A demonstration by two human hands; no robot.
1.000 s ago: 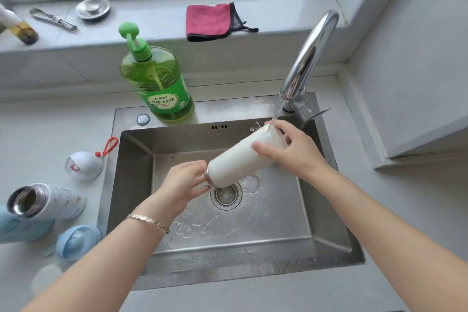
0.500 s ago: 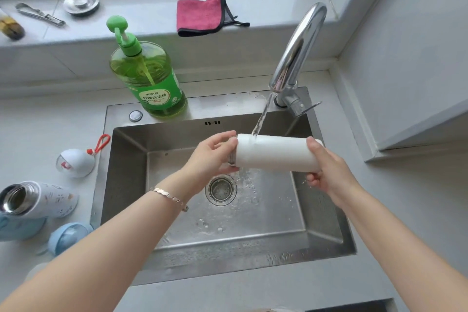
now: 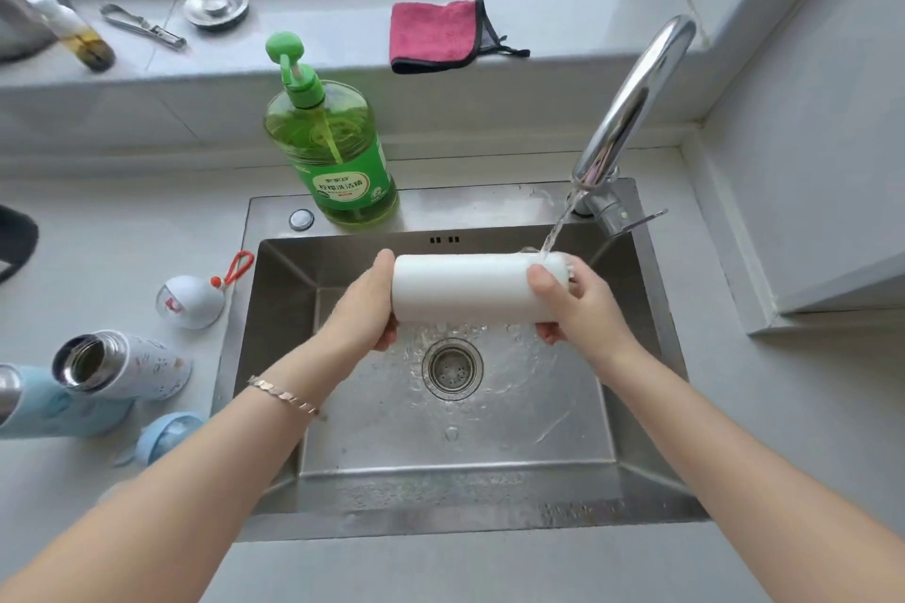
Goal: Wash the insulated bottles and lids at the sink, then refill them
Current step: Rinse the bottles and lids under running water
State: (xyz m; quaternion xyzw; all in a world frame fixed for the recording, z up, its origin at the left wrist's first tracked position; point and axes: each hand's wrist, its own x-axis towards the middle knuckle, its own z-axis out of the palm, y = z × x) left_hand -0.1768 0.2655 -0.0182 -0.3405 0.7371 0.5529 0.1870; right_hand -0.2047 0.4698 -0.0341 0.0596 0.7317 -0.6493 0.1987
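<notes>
Holding the white bottle (image 3: 470,289) on its side over the sink (image 3: 274,309), we have it level and crosswise, just above and far of the drain (image 3: 451,368). Our left hand (image 3: 365,309) cups the left end, with the thumb laid over the top edge and the fingers curled underneath. Our right hand (image 3: 583,309) wraps the right end, thumb pressed on the near face, fingers curled round below and behind.

Water (image 3: 558,230) runs from the tap (image 3: 631,108) at the far right corner and lands on the bottle's right end, just beside our right thumb. It ripples across the basin floor around the drain. A glint of metal shows at that right end, but we cannot tell whether it is the mouth.

On the counter to the left wait the other pieces. A patterned bottle (image 3: 117,365) shows its open steel mouth, and a blue bottle (image 3: 44,402) touches it on the left, cut off by the frame edge. We cannot tell whether they stand or lie. A white lid (image 3: 191,301) with a red loop sits just beside the sink's left rim. A blue lid (image 3: 166,436) lies nearer, partly behind our left forearm.

A green soap bottle (image 3: 338,152) stands on the sink's far rim. On the sill beyond lie a pink cloth (image 3: 436,34), a metal strainer (image 3: 215,7), clippers (image 3: 144,27) and — far left — a small amber bottle (image 3: 73,32).
</notes>
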